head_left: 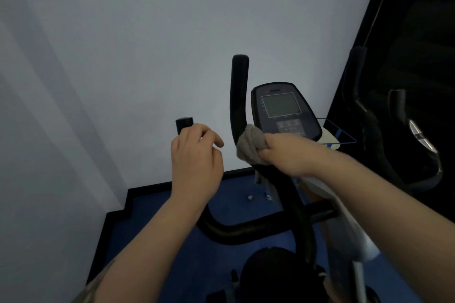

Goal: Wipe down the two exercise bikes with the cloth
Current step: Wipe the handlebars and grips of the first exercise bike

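Seat: black saddle (268, 275) sits right under the camera, looks untouched so far.
Right hand (290, 155): fingers bunched tight round the grey cloth (252, 142), pressed on the upright handlebar (238, 96).
Bar axis: runs pretty much straight up from the cloth, so I'd guess the stroke goes upward.
Left hand (194, 162): loosely curled, holding nothing, just beside the shorter grip (184, 124).
Second bike (403, 130): off right, nearer the cloth hand.
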{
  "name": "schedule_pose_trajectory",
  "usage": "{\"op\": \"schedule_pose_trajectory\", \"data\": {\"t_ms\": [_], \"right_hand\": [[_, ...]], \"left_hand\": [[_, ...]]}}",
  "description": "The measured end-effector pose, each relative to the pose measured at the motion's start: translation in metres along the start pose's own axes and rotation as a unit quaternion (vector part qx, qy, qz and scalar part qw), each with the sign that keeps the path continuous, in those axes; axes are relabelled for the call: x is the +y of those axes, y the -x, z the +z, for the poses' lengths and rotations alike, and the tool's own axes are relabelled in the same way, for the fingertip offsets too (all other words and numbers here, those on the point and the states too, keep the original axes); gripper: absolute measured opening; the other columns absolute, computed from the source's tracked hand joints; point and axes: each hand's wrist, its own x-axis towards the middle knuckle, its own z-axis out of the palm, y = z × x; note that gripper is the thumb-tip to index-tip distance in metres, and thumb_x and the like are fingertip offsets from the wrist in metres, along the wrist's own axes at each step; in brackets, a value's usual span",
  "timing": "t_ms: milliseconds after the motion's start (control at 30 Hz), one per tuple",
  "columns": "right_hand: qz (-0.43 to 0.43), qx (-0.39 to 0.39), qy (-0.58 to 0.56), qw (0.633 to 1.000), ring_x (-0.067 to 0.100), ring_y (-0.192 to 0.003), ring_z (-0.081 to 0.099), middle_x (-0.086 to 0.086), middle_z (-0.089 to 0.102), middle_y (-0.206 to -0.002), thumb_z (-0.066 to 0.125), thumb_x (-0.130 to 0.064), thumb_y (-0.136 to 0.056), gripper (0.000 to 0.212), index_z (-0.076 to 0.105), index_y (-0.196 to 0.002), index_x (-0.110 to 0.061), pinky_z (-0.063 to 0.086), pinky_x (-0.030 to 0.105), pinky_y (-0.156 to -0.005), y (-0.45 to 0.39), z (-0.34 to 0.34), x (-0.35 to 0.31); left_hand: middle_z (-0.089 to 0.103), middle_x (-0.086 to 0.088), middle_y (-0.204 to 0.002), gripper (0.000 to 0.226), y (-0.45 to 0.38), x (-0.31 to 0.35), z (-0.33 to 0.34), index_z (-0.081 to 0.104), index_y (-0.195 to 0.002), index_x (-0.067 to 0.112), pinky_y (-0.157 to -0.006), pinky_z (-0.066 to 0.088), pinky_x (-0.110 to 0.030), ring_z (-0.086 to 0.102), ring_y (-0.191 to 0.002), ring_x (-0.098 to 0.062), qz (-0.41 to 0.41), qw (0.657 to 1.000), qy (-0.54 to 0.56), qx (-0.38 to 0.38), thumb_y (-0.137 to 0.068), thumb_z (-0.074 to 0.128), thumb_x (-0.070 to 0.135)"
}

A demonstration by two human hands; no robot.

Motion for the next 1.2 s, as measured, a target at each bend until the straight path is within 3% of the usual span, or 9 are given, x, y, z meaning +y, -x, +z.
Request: {"op": "schedule_pose_trajectory", "data": {"t_ms": [100,200,300,533,633,733,933,1000,1200], "right_hand": [[-0.022,0.035,-0.101,0.994,0.027,-0.112,0.055,0.011,0.056,-0.129,0.039,-0.034,-0.102,0.040,0.044,-0.136,-0.014,0.042,0.030,-0.091,0.002,0.016,-0.008],[-0.052,0.078,0.024,0.995,0.024,-0.098,0.052,0.010,0.049,-0.119,0.042,-0.027,-0.100,0.036,0.037,-0.133,-0.013,0.040,0.033,-0.075,0.030,0.041,0.003],[-0.039,0.011,0.040,0.998,0.025,-0.098,0.053,0.009,0.048,-0.120,0.039,-0.030,-0.100,0.036,0.035,-0.134,-0.017,0.046,0.039,-0.082,0.045,0.034,0.031],[-0.077,0.110,-0.065,0.989,0.028,-0.116,0.049,0.009,0.045,-0.136,0.043,-0.031,-0.101,0.062,0.013,-0.154,-0.025,0.045,0.042,-0.090,0.030,0.047,0.011],[-0.158,0.126,-0.153,0.967,0.020,-0.121,0.047,-0.002,0.042,-0.140,0.043,-0.021,-0.101,0.050,0.032,-0.148,-0.032,0.043,0.039,-0.099,0.057,0.056,0.044],[-0.240,0.145,-0.147,0.949,0.009,-0.134,0.033,-0.011,0.035,-0.148,0.049,-0.022,-0.098,0.040,0.049,-0.138,-0.031,0.031,0.022,-0.107,0.078,0.057,0.061],[-0.301,0.060,-0.037,0.951,0.009,-0.147,-0.009,-0.011,0.022,-0.157,0.050,-0.037,-0.095,0.048,0.045,-0.142,-0.029,-0.005,0.035,-0.121,0.098,0.060,0.061],[-0.294,0.014,-0.079,0.952,0.007,-0.147,-0.002,-0.012,0.029,-0.155,0.041,-0.037,-0.097,0.048,0.043,-0.144,-0.027,0.002,0.035,-0.122,0.095,0.046,0.066],[-0.359,0.029,0.075,0.930,0.008,-0.132,0.041,-0.012,0.047,-0.144,0.065,-0.027,-0.090,0.048,0.053,-0.137,-0.031,0.040,0.032,-0.104,0.088,0.022,0.064]], "left_hand": [[0.057,-0.001,-0.095,0.023,0.003,0.001,0.000,0.065,-0.083,0.013,-0.086,0.026,-0.025,0.051,-0.094,-0.020,0.004,1.000,-0.013,-0.002,-0.078,0.054,-0.007],[0.060,-0.002,-0.093,0.027,0.004,0.003,-0.005,0.066,-0.083,0.011,-0.086,0.033,-0.030,0.053,-0.092,-0.021,0.008,1.000,0.020,0.005,-0.078,0.052,-0.011],[0.062,-0.002,-0.090,0.032,0.011,0.012,-0.012,0.068,-0.083,0.009,-0.082,0.042,-0.035,0.056,-0.088,-0.021,0.004,0.996,0.084,0.019,-0.077,0.048,-0.015],[0.062,0.016,-0.097,0.036,0.064,0.066,-0.025,0.066,-0.090,0.028,-0.082,0.039,-0.005,0.055,-0.096,0.005,-0.166,0.941,0.274,-0.107,-0.090,0.050,-0.004],[0.060,0.018,-0.096,0.031,0.085,0.073,-0.034,0.066,-0.091,0.029,-0.081,0.039,-0.005,0.055,-0.096,0.005,-0.175,0.941,0.253,-0.143,-0.093,0.052,0.002],[0.058,0.021,-0.096,0.029,0.105,0.077,-0.040,0.064,-0.091,0.032,-0.080,0.040,-0.009,0.054,-0.096,0.002,-0.189,0.952,0.212,-0.116,-0.094,0.052,0.006],[0.050,0.019,-0.094,0.014,0.132,0.082,-0.048,0.057,-0.094,0.034,-0.075,0.041,-0.019,0.050,-0.091,-0.002,-0.224,0.960,0.155,-0.069,-0.097,0.049,0.023],[0.051,0.016,-0.091,0.015,0.137,0.084,-0.048,0.056,-0.093,0.036,-0.070,0.041,-0.017,0.052,-0.085,-0.001,-0.257,0.949,0.169,-0.066,-0.098,0.048,0.024],[0.060,0.007,-0.078,0.025,0.143,0.086,-0.043,0.059,-0.086,0.038,-0.048,0.039,-0.022,0.052,-0.057,-0.009,-0.337,0.910,0.236,-0.051,-0.099,0.045,0.024]]}}
